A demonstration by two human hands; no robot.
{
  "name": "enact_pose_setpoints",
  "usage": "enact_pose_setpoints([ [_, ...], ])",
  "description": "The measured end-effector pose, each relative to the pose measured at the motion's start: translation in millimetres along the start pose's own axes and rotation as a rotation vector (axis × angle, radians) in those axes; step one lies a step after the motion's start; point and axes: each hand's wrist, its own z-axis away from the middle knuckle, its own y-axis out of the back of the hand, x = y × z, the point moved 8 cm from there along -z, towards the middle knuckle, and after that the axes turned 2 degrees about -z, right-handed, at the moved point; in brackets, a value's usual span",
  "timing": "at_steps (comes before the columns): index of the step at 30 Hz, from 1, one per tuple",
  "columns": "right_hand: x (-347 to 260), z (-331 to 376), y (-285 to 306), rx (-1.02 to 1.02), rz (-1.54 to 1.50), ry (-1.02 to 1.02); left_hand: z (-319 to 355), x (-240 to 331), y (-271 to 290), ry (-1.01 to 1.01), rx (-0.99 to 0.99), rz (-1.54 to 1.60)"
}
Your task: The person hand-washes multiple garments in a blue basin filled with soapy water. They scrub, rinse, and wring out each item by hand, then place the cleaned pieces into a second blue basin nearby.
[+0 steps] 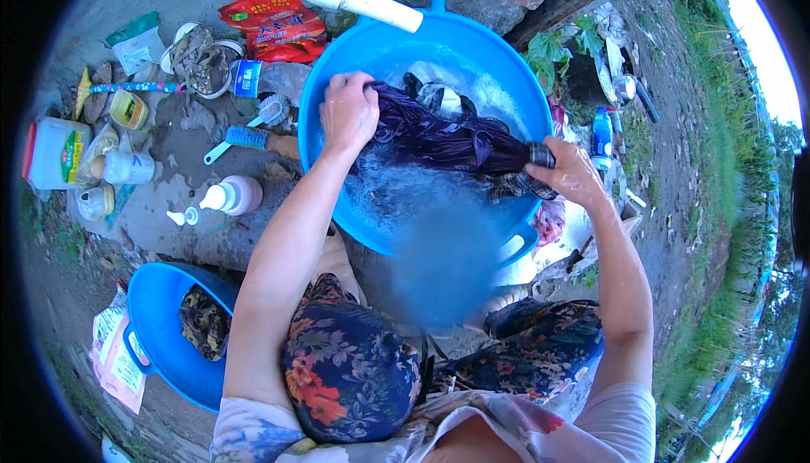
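Note:
A dark purple wet garment (443,138) is stretched across a large round blue tub (350,56) of foamy water. My left hand (349,113) is closed on its left end, near the tub's left wall. My right hand (572,174) grips the other end, by a dark bunched part over the right rim. Behind the garment, a black-and-white cloth (440,97) lies partly in the water. More dark cloth shows under the right end, mostly hidden. A blurred smudge covers part of the tub's near rim.
A white pipe (380,9) juts over the far rim. To the left lie a blue brush (246,136), a pump bottle (236,195) and a red bag (274,26). A smaller blue tub (160,290) holding dark cloth stands near left. Plants and clutter line the right.

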Motion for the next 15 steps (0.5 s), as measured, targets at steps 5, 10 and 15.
enact_pose_setpoints([
  [5,-46.8,-31.2,-1.8,0.117,-0.074,0.342,28.7,32.2,-27.9,-0.417,-0.115,-0.358],
  [10,-52.1,-142.9,-63.9,0.337,-0.149,0.267,46.5,26.9,-69.4,-0.299,-0.653,-0.639],
  [15,-55.5,-165.5,-124.1,0.011,0.095,-0.047,52.1,3.8,-80.1,-0.204,-0.872,-0.626],
])
